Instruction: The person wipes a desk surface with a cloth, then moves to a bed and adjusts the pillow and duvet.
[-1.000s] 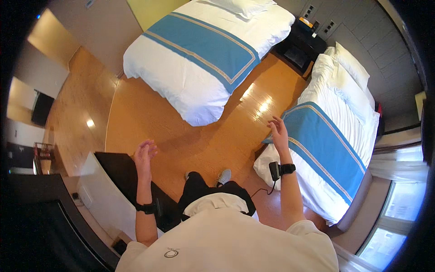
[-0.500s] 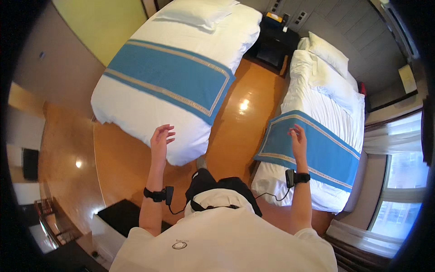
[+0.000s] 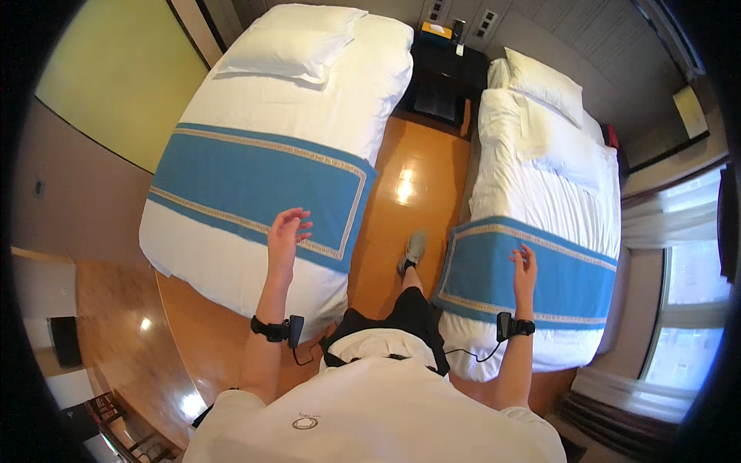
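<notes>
My left hand (image 3: 287, 229) hangs in the air over the left bed, its fingers apart and loosely bent, holding nothing. Beneath it in view lie a white duvet (image 3: 231, 258) and a blue bed runner (image 3: 255, 181) with a patterned beige border. My right hand (image 3: 525, 264) is likewise raised with fingers parted, and appears in front of the second blue bed runner (image 3: 482, 270) on the right bed. Neither hand visibly touches the bedding. A black device on a strap is worn on each wrist.
Orange-brown floor (image 3: 401, 162) runs between the two beds. A dark nightstand (image 3: 448, 73) with a tissue box (image 3: 436, 31) stands at the far end. White pillows (image 3: 289, 42) lie at the left bed's head; a rumpled quilt (image 3: 509, 166) covers the right bed. A curtained window (image 3: 691, 301) is at right.
I have moved forward between the beds, and one shoe now shows ahead of me. The view has shifted, with the nightstand and beds further left. Both hands stay raised and hold nothing.
</notes>
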Motion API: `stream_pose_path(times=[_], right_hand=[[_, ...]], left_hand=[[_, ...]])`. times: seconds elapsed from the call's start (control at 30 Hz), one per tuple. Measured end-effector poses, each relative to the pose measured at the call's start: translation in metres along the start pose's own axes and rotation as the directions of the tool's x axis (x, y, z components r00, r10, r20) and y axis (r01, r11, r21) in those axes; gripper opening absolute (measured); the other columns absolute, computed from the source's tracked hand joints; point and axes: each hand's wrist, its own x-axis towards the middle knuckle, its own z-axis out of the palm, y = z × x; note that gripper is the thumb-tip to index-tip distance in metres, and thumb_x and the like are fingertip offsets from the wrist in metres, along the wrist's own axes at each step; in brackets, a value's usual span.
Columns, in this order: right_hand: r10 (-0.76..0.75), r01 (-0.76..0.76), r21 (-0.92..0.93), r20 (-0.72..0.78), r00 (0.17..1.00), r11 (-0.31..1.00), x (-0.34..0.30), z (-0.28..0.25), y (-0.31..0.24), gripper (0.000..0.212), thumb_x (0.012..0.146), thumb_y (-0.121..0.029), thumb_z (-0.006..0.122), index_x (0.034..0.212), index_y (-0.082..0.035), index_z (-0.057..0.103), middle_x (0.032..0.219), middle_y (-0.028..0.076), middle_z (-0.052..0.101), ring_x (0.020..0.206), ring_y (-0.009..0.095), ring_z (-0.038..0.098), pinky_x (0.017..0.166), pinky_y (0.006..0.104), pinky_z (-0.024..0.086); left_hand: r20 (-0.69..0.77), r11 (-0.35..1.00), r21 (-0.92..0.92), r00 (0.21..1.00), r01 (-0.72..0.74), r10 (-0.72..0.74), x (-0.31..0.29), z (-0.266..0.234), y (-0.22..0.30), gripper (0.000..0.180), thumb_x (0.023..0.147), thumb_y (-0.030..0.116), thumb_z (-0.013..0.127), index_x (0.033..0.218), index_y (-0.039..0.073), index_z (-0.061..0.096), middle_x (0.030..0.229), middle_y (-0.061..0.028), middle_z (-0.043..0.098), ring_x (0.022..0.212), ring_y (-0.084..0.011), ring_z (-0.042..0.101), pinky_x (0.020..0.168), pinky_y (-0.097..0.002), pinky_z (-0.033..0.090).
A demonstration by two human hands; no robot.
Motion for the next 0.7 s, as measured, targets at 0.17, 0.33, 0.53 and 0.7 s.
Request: stream_pose_path(times=[0.17,0.33,0.53,0.7], right_hand=[[-0.031,0.029,0.041,0.041,0.999,0.999,0.225,0.004,-0.002,0.033,0.100,-0.015,0.055,0.130,-0.002,0.053,0.109,0.011,0.065,0.095,0.018,0.065,0.085,0.0295,0.049],[-0.055,0.048,0.047,0.153,0.987,0.998,0.440,0.010,-0.040,0.034,0.099,-0.017,0.056,0.129,-0.002,0.053,0.109,0.012,0.065,0.095,0.018,0.065,0.086,0.0302,0.049],[-0.122,0.101,0.099,0.235,0.964,0.990,0.626,0.074,-0.096,0.034,0.099,-0.016,0.056,0.128,0.000,0.054,0.110,0.012,0.065,0.096,0.018,0.065,0.087,0.0298,0.049],[-0.207,0.150,0.184,0.342,0.917,0.971,0.739,0.166,-0.144,0.034,0.099,-0.015,0.057,0.129,-0.001,0.053,0.111,0.010,0.064,0.096,0.018,0.064,0.089,0.0293,0.050]], left_hand=[[-0.033,1.000,-0.005,0.999,-0.008,0.008,0.135,0.129,0.034,0.026,0.099,0.015,0.049,0.120,0.003,0.058,0.118,-0.0112,0.064,0.099,-0.0189,0.063,0.082,-0.0330,0.054],[-0.157,0.998,-0.055,0.987,-0.029,0.020,0.240,0.260,0.100,0.027,0.100,0.017,0.049,0.122,0.003,0.055,0.121,-0.0120,0.062,0.101,-0.0191,0.062,0.083,-0.0335,0.054],[-0.237,0.999,-0.028,0.971,-0.044,0.036,0.352,0.334,0.149,0.027,0.100,0.017,0.048,0.121,0.003,0.056,0.118,-0.0121,0.063,0.100,-0.0197,0.063,0.081,-0.0321,0.053],[-0.313,0.995,-0.098,0.948,0.023,-0.052,0.449,0.328,0.146,0.026,0.100,0.017,0.048,0.120,0.003,0.056,0.119,-0.0121,0.063,0.100,-0.0196,0.063,0.081,-0.0311,0.054]])
